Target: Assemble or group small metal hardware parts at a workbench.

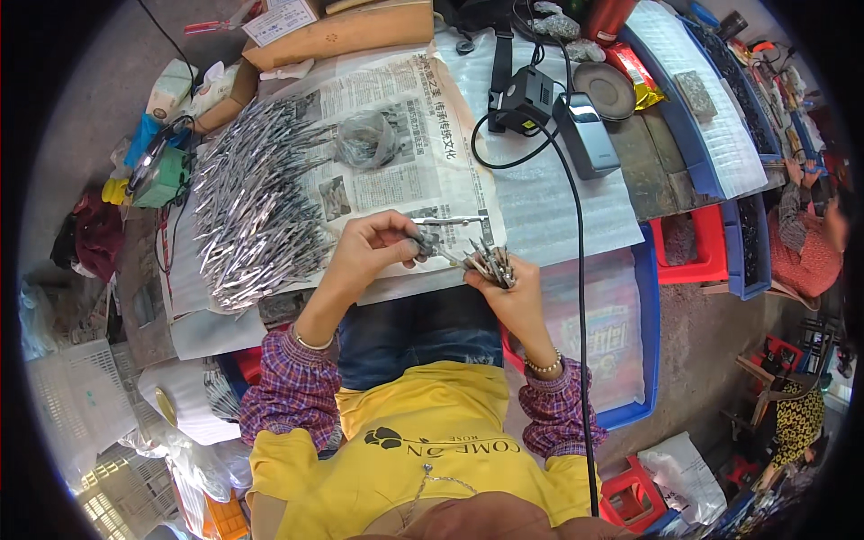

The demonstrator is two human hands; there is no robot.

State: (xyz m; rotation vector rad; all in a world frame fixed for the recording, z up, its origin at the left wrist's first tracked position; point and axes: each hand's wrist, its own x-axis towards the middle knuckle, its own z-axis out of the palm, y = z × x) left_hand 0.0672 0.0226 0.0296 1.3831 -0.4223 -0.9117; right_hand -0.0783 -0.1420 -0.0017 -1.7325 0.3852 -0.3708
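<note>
My left hand (378, 246) is closed, thumb and fingers pinched near the table's front edge. A slim silver metal piece (450, 220) juts rightward from beside its fingers; what the darkened fingertips pinch is too small to make out fully. In my right hand (511, 292) a bunch of slim, pointed metal pieces (490, 265) is gripped, tips fanning up and away. Both hands almost meet over the edge of the newspaper (450, 180). To their left lies a large heap of similar silver pieces (256, 207), spread over the paper.
A clear plastic bag (367, 139) rests on the newspaper. Behind stands a cardboard box (342, 38). A black cable (576, 207) runs from a power bank (587, 135) down past my right arm. Blue trays (652, 333) and a red bin (691, 247) are at right; another person (805, 243) sits beyond.
</note>
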